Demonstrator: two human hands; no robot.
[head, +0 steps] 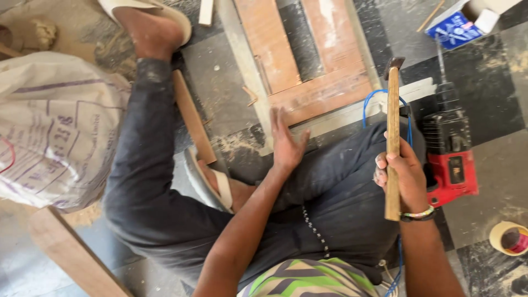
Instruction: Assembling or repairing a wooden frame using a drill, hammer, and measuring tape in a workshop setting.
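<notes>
My right hand (pixel 404 175) grips the wooden handle of a hammer (pixel 392 126). The handle stands upright in view, with the dark metal head at the top, above my right knee. My left hand (pixel 286 140) is open with fingers spread, hovering just in front of a reddish-brown wooden frame (pixel 322 91) lying on the floor. I sit on the floor in dark trousers, my legs bent, wearing pale sandals.
A red and black power drill (pixel 451 151) with a blue cable lies to the right of my knee. A blue and white box (pixel 459 25) sits far right. A tape roll (pixel 509 237) lies at lower right. A printed sack (pixel 52 129) is at left. A wood strip (pixel 193 118) lies by my leg.
</notes>
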